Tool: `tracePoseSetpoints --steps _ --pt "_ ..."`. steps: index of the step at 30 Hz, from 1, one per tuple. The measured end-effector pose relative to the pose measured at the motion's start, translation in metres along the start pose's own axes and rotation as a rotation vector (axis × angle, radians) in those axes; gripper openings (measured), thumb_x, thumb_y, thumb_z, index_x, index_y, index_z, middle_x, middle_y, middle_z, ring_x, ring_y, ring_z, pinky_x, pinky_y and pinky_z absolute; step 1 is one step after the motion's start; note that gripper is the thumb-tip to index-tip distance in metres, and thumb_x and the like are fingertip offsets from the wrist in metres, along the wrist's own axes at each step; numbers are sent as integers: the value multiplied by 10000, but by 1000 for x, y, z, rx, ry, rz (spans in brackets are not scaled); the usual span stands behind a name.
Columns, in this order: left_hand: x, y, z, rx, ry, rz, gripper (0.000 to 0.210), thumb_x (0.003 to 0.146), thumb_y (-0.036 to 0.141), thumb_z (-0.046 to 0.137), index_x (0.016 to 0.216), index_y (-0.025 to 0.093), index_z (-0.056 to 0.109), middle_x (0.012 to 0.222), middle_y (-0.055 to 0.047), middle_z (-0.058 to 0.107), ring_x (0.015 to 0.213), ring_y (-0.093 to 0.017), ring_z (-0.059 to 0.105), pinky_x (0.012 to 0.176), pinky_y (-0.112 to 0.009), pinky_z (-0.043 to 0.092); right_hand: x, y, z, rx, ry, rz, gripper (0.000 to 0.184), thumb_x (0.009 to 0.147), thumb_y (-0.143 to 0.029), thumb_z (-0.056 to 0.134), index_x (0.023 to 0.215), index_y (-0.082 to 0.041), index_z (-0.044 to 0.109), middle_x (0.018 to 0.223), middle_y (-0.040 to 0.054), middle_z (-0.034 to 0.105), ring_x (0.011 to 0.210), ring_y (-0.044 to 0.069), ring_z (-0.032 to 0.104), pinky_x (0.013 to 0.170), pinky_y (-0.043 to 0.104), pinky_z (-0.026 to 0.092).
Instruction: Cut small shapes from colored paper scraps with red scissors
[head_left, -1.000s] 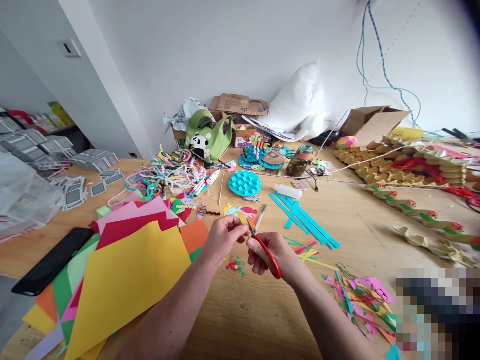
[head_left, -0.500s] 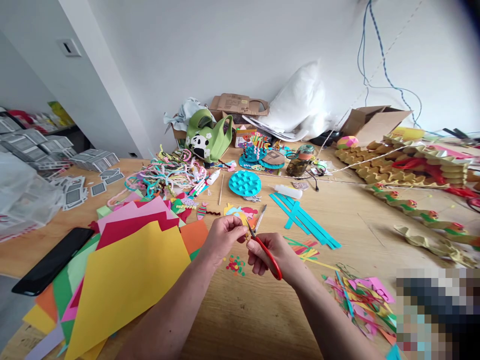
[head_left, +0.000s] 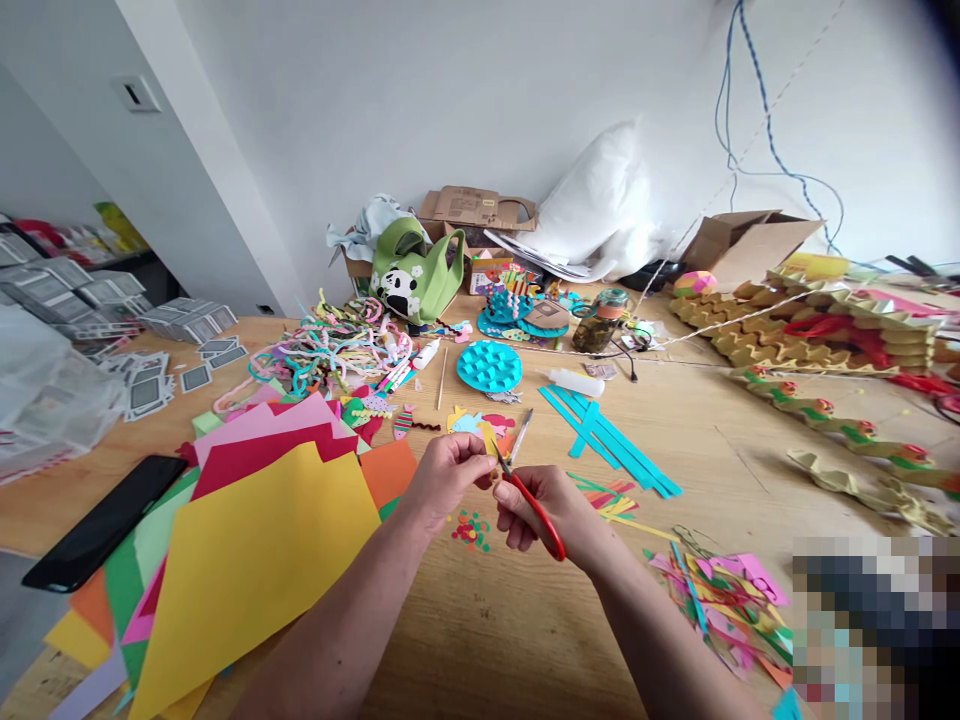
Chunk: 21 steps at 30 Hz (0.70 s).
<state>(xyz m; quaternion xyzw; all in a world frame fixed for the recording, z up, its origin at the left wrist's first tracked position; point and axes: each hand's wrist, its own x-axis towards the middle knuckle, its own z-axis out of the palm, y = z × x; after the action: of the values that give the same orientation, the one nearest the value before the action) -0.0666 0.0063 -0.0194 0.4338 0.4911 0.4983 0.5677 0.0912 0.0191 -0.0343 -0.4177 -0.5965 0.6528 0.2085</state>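
With its thumb and fingers pinched together, my left hand (head_left: 450, 480) holds what looks like a small piece of yellow paper (head_left: 490, 438), mostly hidden by the fingers. My right hand (head_left: 551, 505) grips red-handled scissors (head_left: 541, 515), their blades pointing up and left right beside the left fingertips. Below the hands lies a little heap of coloured paper dots (head_left: 470, 531). Just beyond them are paper fish cut-outs (head_left: 466, 421) and a pen (head_left: 521, 432). To the right of the scissors are thin coloured paper strips (head_left: 611, 498).
Coloured paper sheets (head_left: 262, 560) and a black phone (head_left: 105, 522) lie at left. Farther back are a pipe-cleaner pile (head_left: 330, 345), a turquoise bumpy disc (head_left: 489, 367), a glue bottle (head_left: 576, 382) and blue strips (head_left: 600, 435). Paper scraps (head_left: 724, 600) and egg cartons (head_left: 810, 330) occupy the right.
The yellow paper shows more above the left fingertips, and the scissor blades have shifted very slightly. Both hands stay in nearly the same place.
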Motion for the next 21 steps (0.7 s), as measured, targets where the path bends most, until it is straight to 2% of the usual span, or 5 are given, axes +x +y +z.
tracePoseSetpoints --steps 6,14,21 --pt "1 -1 -3 17 -27 -6 150 647 249 617 573 154 528 525 11 558 530 -111 503 558 -258 401 -2 -1 -1 -10 -13 18 482 686 -589 692 656 -126 560 574 30 638 436 112 607 400 188 469" --pt "0 2 -1 -23 28 -23 110 605 235 631 625 140 579 551 1 599 535 -109 519 585 -264 428 -3 -1 -2 -10 -16 30 492 668 -592 705 645 -127 546 557 25 628 428 113 603 389 187 461" --pt "0 3 -2 12 12 -6 100 610 237 606 607 147 561 534 9 576 531 -108 505 567 -258 410 -3 -2 -2 -28 -29 25 485 680 -590 698 656 -129 550 572 30 635 441 120 612 396 191 466"
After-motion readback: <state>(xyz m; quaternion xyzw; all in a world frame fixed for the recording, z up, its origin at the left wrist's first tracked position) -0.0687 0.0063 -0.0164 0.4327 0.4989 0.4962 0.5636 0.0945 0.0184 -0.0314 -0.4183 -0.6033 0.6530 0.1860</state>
